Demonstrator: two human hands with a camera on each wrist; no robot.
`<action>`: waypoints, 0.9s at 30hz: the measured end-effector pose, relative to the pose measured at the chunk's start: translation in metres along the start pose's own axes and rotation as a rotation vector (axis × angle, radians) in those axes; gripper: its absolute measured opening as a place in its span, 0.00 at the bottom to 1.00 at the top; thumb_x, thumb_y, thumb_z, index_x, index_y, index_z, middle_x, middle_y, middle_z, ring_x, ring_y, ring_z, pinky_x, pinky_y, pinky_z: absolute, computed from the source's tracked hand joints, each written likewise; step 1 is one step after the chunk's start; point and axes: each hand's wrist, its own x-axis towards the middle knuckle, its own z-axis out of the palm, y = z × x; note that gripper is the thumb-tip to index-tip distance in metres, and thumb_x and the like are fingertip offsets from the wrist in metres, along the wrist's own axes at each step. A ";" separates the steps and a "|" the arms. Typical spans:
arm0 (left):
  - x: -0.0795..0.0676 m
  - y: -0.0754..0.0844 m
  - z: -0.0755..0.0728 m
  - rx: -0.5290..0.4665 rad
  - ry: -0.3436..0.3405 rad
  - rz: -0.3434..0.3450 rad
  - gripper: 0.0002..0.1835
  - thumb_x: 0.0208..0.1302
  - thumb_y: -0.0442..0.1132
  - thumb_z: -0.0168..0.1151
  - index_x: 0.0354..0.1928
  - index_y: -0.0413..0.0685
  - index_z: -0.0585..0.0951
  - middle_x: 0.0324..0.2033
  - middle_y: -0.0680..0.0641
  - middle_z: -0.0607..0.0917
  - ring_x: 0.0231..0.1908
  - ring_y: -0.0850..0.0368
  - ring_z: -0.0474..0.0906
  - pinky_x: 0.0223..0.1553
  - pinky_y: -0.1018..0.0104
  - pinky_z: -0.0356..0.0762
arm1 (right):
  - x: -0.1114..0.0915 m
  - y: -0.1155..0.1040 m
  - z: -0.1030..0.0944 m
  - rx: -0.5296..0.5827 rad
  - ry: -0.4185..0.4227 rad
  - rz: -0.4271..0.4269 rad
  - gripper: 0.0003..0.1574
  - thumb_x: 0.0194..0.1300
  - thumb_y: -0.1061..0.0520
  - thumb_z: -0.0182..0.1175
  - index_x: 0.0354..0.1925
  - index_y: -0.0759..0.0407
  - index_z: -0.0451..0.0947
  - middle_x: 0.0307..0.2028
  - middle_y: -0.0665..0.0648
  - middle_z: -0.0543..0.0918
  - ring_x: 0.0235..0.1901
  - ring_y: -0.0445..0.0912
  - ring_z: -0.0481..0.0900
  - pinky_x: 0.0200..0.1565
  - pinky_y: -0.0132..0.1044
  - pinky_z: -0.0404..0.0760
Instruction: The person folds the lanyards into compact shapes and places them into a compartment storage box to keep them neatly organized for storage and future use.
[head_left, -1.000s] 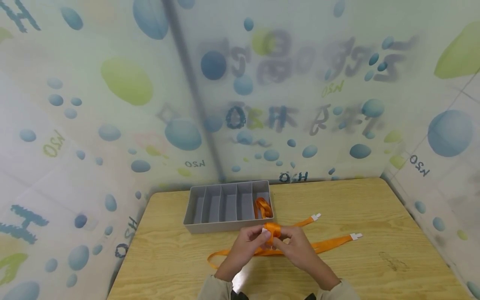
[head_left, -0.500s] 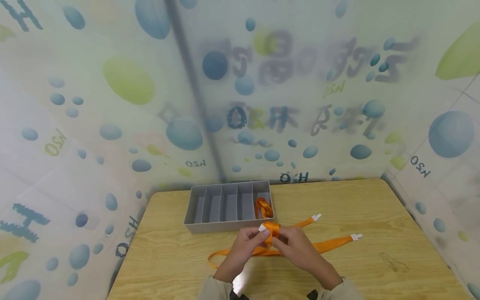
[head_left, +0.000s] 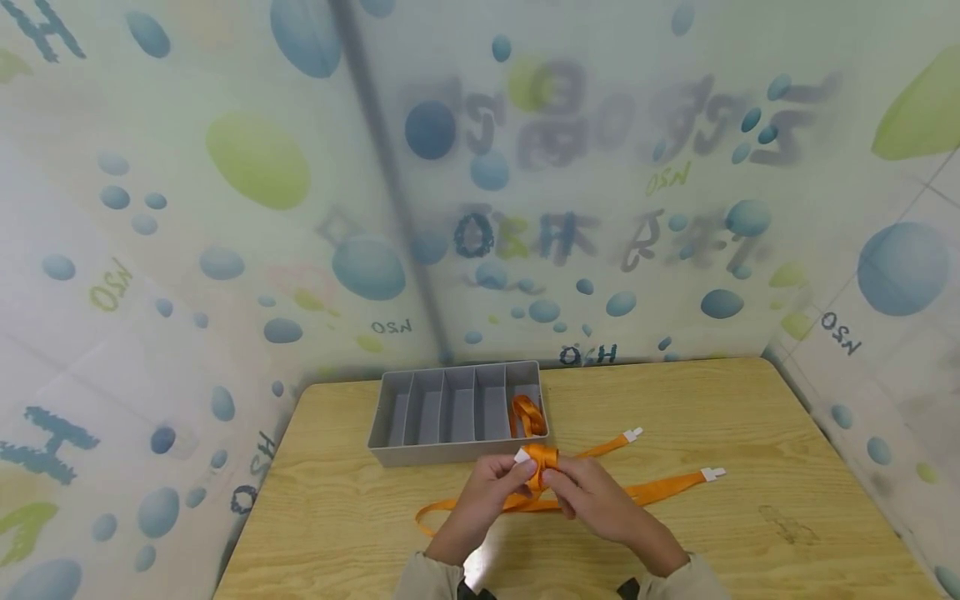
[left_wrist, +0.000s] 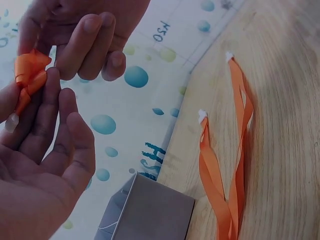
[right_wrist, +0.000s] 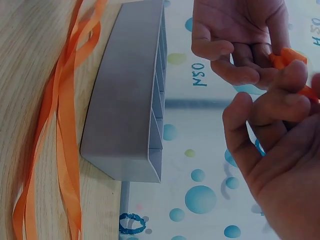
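While both hands pinch it, an orange bundle (head_left: 547, 454) hangs above the table (head_left: 337, 517)

If the bundle marks the dial's centre, a loop of orange ribbon (head_left: 444, 505) lies on the table at eight o'clock. The grey tray (head_left: 435, 456) stands at eleven, its five compartments side by side. Between seven and eight is the left hand (head_left: 487, 492), thumb and fingertips closed on the bundle beside a white clip (head_left: 522, 456) that pokes out at nine; its other fingers curl loosely, gripping nothing. A folded lanyard (head_left: 528, 412) sits in the tray's rightmost compartment, just short of twelve. At four, the right hand (head_left: 596, 492) has thumb and forefinger pinching the bundle's right edge, the remaining fingers bent without a hold. Beyond, around three, two white-tipped lanyard ends (head_left: 712, 474) rest on the table, apart from each other.

Done well, this wrapping probably calls for a firm left pinch near the clip while the right fingers lay each turn flat and snug. Smooth ribbon is likely to spring loose if both pinches ease together.
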 end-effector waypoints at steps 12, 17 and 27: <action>-0.002 -0.001 -0.004 0.014 -0.041 0.017 0.19 0.72 0.42 0.60 0.40 0.28 0.84 0.35 0.53 0.88 0.37 0.60 0.81 0.44 0.63 0.80 | 0.001 -0.001 0.000 -0.008 -0.029 -0.011 0.20 0.80 0.60 0.44 0.27 0.57 0.71 0.15 0.47 0.71 0.15 0.31 0.61 0.17 0.27 0.62; -0.004 -0.001 -0.007 0.055 -0.084 0.026 0.21 0.70 0.44 0.62 0.37 0.25 0.83 0.32 0.55 0.85 0.34 0.61 0.78 0.44 0.61 0.80 | 0.001 0.002 0.000 0.004 -0.026 -0.006 0.19 0.79 0.59 0.46 0.28 0.56 0.74 0.14 0.48 0.70 0.15 0.31 0.62 0.17 0.27 0.63; -0.008 -0.002 -0.011 0.030 -0.184 0.069 0.21 0.67 0.41 0.66 0.38 0.21 0.80 0.35 0.56 0.85 0.38 0.65 0.80 0.44 0.64 0.80 | -0.001 0.005 0.003 0.041 0.102 -0.085 0.16 0.72 0.65 0.57 0.26 0.59 0.81 0.12 0.55 0.73 0.16 0.31 0.65 0.17 0.28 0.66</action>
